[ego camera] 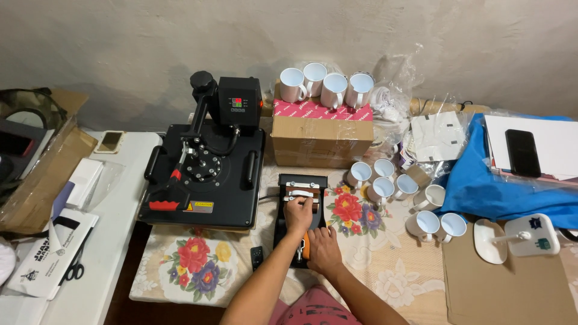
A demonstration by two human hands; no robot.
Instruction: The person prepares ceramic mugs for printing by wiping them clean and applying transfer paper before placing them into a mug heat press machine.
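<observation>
A small black mug press (299, 180) lies on the flowered cloth in front of me, with brown straps and a white mug in its cradle. My left hand (297, 213) rests on top of the cradle, fingers curled over the mug and straps. My right hand (323, 248) grips the press's orange-handled lever (305, 245) at the near end. Both forearms reach in from the bottom edge.
A large black flat heat press (205, 174) stands to the left. Behind is a cardboard box (322, 141) with several white mugs (325, 87) on top; more white mugs (385, 180) sit to the right. A blue cloth (481, 186), a black phone (522, 152), scissors (73, 271).
</observation>
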